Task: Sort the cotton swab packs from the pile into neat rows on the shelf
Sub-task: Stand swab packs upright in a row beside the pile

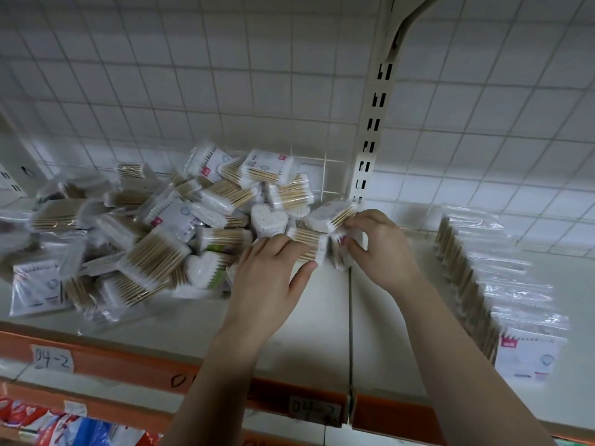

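a loose pile of cotton swab packs [154,233] covers the left of the shelf [322,333]. the left hand [270,278] rests flat, fingers together, on a pack [306,244] at the pile's edge. the right hand [380,249] pinches another pack [341,252]. a neat row of packs [489,284] stands at the right.

place: shop | cues: slotted shelf upright [370,136]; orange price rail [128,365]; label tags [53,357]
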Available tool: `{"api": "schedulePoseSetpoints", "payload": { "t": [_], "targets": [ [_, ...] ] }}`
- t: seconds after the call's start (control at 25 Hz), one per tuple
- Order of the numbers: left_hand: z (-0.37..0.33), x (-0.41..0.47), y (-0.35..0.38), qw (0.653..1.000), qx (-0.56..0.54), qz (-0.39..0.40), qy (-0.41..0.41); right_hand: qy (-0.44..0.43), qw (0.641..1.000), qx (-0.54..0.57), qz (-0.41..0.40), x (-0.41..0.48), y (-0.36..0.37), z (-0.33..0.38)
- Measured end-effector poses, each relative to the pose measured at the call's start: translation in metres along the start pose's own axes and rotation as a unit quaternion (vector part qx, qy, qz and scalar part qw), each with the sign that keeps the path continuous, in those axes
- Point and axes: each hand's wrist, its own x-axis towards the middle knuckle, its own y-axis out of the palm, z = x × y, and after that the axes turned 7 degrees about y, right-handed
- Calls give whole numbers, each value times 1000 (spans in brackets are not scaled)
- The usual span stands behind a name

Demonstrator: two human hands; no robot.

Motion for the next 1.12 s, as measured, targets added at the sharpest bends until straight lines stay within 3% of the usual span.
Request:
{"api": "schedulePoseSetpoints", "payload": {
  "t": [0.32, 0.68, 1.12],
  "targets": [
    [2, -3, 1, 1000, -3, 10, -8, 53, 997, 51, 33, -1, 10, -4],
    [-9, -2, 0, 1000, -10, 6, -3, 63, 992, 113, 2, -10, 5, -11],
    [-10, 6, -5, 1000, -13, 6, 16, 66, 993, 94, 33, -17, -6, -10]
  ]
}}
